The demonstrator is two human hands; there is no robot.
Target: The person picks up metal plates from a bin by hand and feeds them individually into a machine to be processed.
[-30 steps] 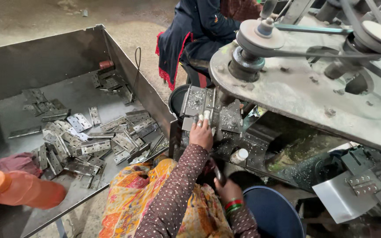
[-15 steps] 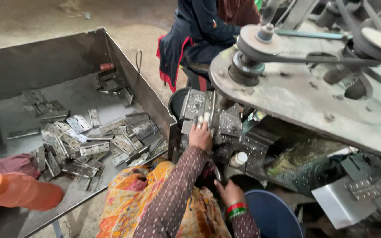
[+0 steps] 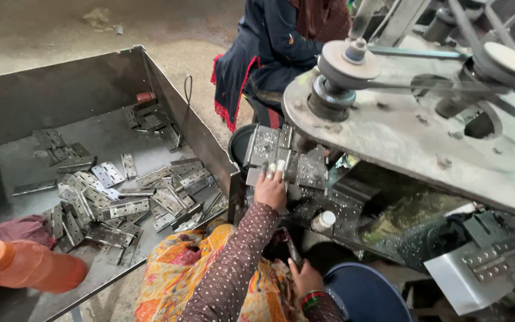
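My left hand (image 3: 271, 188) reaches forward in a dotted maroon sleeve. Its fingers, with pale tape on the tips, press a grey metal hinge plate (image 3: 264, 148) against the front of a machine (image 3: 400, 137). More plates (image 3: 312, 168) stand beside it on the fixture. My right hand (image 3: 306, 278), wearing bangles, sits low near my lap and grips a dark slim handle (image 3: 293, 253) that rises toward the machine. Orange patterned cloth (image 3: 174, 280) covers my knees.
A big steel tray (image 3: 61, 101) on the left holds several loose hinges (image 3: 120, 203), a maroon rag (image 3: 22, 229) and an orange bottle (image 3: 25, 268). Another person (image 3: 269, 53) in dark blue sits beyond. Pulleys and belts (image 3: 347, 65) sit above; a blue bucket (image 3: 365, 295) below right.
My left hand stays pressed on the plate, nudged slightly. The right hand keeps its grip on the handle. The view has shifted only a little.
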